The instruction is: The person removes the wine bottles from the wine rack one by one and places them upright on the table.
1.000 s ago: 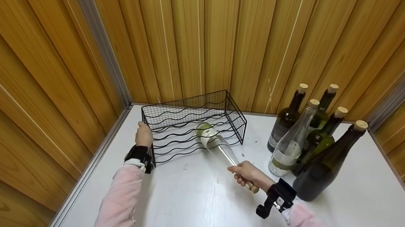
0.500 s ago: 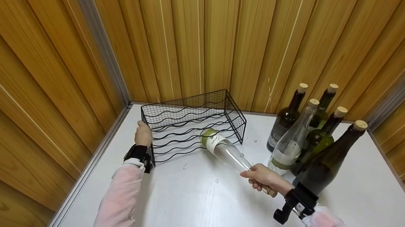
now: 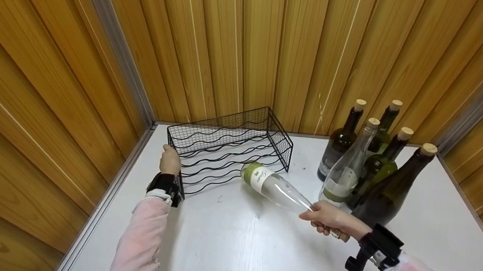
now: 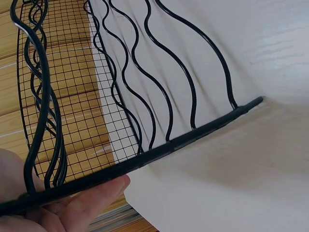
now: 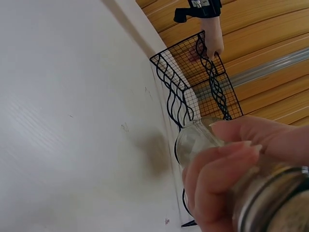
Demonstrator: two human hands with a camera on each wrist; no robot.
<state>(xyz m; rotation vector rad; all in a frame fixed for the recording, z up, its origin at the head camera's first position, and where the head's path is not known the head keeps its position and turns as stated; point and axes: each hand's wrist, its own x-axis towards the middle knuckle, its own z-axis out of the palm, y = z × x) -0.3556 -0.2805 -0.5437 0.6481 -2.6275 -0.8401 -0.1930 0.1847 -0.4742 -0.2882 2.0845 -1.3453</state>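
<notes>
White tabletop (image 3: 234,245) carries a wire rack (image 3: 227,149) gripped at its corner by the left hand (image 3: 170,161), while beside it the right hand (image 3: 330,220) clasps a tilted clear bottle (image 3: 274,188) whose slick neck could slip and knock the standing bottles (image 3: 375,170).

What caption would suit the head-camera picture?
Right hand holds a clear glass bottle by its neck; left hand grips the black wire rack.

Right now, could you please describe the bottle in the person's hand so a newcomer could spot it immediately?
On the white table, just in front of the black wire rack, the right hand grips a clear bottle by its neck. Unlike the five upright bottles nearby, it is tipped almost flat.
</notes>
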